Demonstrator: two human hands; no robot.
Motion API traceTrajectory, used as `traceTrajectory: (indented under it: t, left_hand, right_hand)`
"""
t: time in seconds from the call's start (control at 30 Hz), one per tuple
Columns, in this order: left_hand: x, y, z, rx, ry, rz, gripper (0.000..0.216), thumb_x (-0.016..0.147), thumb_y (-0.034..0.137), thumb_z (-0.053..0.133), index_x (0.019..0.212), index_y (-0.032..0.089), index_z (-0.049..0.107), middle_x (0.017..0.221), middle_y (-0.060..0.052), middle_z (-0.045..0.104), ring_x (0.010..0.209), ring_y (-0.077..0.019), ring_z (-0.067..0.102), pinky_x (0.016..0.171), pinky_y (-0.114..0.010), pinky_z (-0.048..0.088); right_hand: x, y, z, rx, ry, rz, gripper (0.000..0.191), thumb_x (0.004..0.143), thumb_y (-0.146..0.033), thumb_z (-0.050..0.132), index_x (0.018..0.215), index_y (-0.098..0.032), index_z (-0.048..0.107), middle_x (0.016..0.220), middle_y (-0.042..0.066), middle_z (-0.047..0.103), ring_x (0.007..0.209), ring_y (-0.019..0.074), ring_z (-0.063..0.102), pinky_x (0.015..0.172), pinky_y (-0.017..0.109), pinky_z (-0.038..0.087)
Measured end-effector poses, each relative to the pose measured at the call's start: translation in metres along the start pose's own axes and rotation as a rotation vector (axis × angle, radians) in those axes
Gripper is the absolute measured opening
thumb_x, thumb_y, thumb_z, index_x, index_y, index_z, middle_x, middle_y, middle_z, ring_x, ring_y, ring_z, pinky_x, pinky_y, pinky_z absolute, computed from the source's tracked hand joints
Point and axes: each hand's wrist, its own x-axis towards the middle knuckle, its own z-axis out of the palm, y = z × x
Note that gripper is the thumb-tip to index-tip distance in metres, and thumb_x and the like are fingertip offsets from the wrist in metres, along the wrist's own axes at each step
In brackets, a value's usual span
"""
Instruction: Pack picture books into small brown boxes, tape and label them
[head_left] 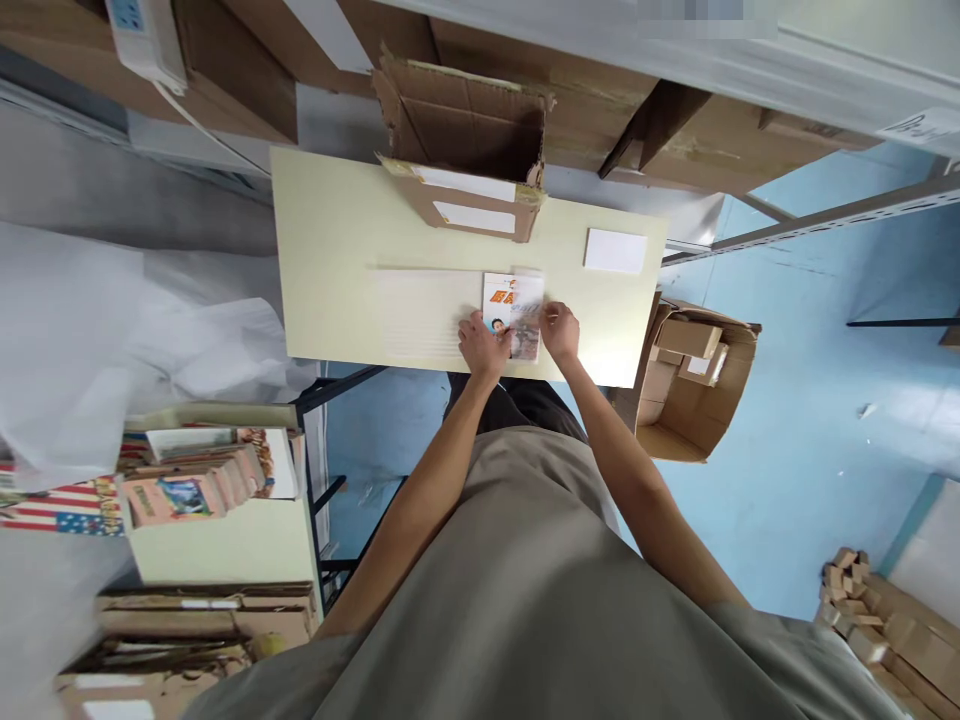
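A book with orange lettering and a small cartoon figure on its cover lies on the pale table. Beneath it, a thin translucent wrapping sheet stretches out to the left. One end of the sheet is folded over the book's right part and veils the cover there. My left hand rests on the book's lower left, fingers apart and pressing down. At the book's right edge, my right hand is closed, its fingertips pinching the folded edge of the sheet.
An open cardboard box stands at the table's back, and a white rectangular pad lies to the right. Another carton holding small boxes is on the right. Left are white sheeting and stacked books.
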Motion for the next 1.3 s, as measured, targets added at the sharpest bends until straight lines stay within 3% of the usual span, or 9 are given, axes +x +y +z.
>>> traceTrajectory:
  t: [0.17, 0.3, 0.5, 0.63, 0.77, 0.83, 0.93, 1.1, 1.3]
  left_hand:
    - [-0.004, 0.001, -0.001, 0.01, 0.006, 0.003, 0.073, 0.094, 0.037, 0.083, 0.155, 0.013, 0.051, 0.153, -0.03, 0.055, 0.145, -0.0503, 0.054, 0.118, -0.058, 0.049]
    - [-0.008, 0.0, -0.009, -0.008, -0.027, 0.039, 0.07, 0.095, 0.03, 0.078, 0.156, 0.011, 0.051, 0.149, -0.029, 0.059, 0.144, -0.0478, 0.056, 0.123, -0.058, 0.046]
    - [-0.034, 0.005, -0.024, -0.055, -0.113, 0.301, 0.051, 0.095, 0.041, 0.084, 0.137, 0.017, 0.066, 0.154, -0.026, 0.061, 0.15, -0.0456, 0.055, 0.125, -0.055, 0.045]
    - [-0.051, 0.016, -0.029, 0.005, -0.179, 0.3, 0.044, 0.1, 0.028, 0.076, 0.141, 0.016, 0.066, 0.152, -0.026, 0.065, 0.141, -0.0456, 0.064, 0.113, -0.052, 0.053]
    - [-0.057, 0.018, -0.042, 0.069, -0.186, 0.297, 0.047, 0.104, 0.017, 0.06, 0.151, 0.02, 0.063, 0.15, -0.019, 0.071, 0.138, -0.0372, 0.068, 0.109, -0.044, 0.057]
    - [-0.057, 0.014, -0.049, 0.069, -0.174, 0.301, 0.048, 0.105, 0.018, 0.059, 0.153, 0.021, 0.064, 0.149, -0.017, 0.073, 0.133, -0.0348, 0.072, 0.107, -0.041, 0.058]
    - [-0.056, 0.005, -0.055, 0.011, -0.153, 0.287, 0.046, 0.106, 0.02, 0.06, 0.152, 0.021, 0.067, 0.141, -0.016, 0.077, 0.117, -0.0319, 0.079, 0.102, -0.039, 0.06]
    - [-0.053, -0.016, -0.058, -0.266, -0.071, 0.245, 0.035, 0.105, 0.023, 0.065, 0.14, 0.019, 0.072, 0.128, -0.013, 0.084, 0.108, -0.027, 0.082, 0.099, -0.035, 0.061]
    - [-0.049, -0.05, -0.066, -0.443, 0.135, 0.037, 0.025, 0.107, 0.045, 0.068, 0.108, 0.021, 0.075, 0.105, -0.009, 0.084, 0.099, -0.0263, 0.081, 0.092, -0.034, 0.061]
  right_hand:
    - [0.027, -0.012, 0.008, 0.085, -0.052, 0.139, 0.029, 0.1, -0.049, 0.071, 0.088, -0.022, 0.072, 0.09, 0.008, 0.079, 0.09, 0.0269, 0.074, 0.088, 0.039, 0.059]
    - [0.026, -0.019, 0.005, 0.099, -0.054, 0.123, 0.037, 0.093, -0.057, 0.076, 0.079, -0.026, 0.062, 0.076, 0.002, 0.071, 0.08, 0.0236, 0.067, 0.077, 0.035, 0.055]
    - [0.017, -0.036, 0.0, 0.025, -0.03, 0.019, 0.03, 0.094, -0.047, 0.074, 0.107, -0.022, 0.065, 0.095, 0.006, 0.076, 0.086, 0.0238, 0.07, 0.086, 0.037, 0.058]
    - [0.007, -0.05, -0.001, -0.058, -0.059, -0.073, 0.053, 0.101, -0.039, 0.066, 0.147, -0.016, 0.053, 0.1, 0.009, 0.079, 0.093, 0.0273, 0.075, 0.091, 0.041, 0.062]
    - [-0.006, -0.065, -0.024, -0.261, -0.08, -0.421, 0.063, 0.111, -0.04, 0.05, 0.169, -0.02, 0.039, 0.144, 0.021, 0.072, 0.137, 0.0363, 0.067, 0.104, 0.05, 0.064]
    - [-0.007, -0.075, -0.04, -0.393, -0.157, -0.645, 0.056, 0.112, -0.034, 0.048, 0.167, -0.025, 0.048, 0.167, 0.018, 0.058, 0.158, 0.0367, 0.051, 0.118, 0.056, 0.058]
    - [0.006, -0.094, -0.056, -0.533, -0.3, -0.832, 0.042, 0.109, -0.022, 0.051, 0.147, -0.024, 0.069, 0.167, 0.012, 0.06, 0.165, 0.0349, 0.044, 0.132, 0.061, 0.045]
    - [0.048, -0.127, -0.053, -0.595, -0.422, -0.888, 0.024, 0.106, -0.021, 0.063, 0.122, -0.019, 0.081, 0.137, 0.014, 0.077, 0.145, 0.0358, 0.06, 0.126, 0.058, 0.051]
    - [0.075, -0.162, -0.022, -0.592, -0.521, -0.859, 0.026, 0.103, -0.027, 0.071, 0.127, -0.018, 0.077, 0.132, 0.012, 0.076, 0.124, 0.0324, 0.071, 0.119, 0.053, 0.056]
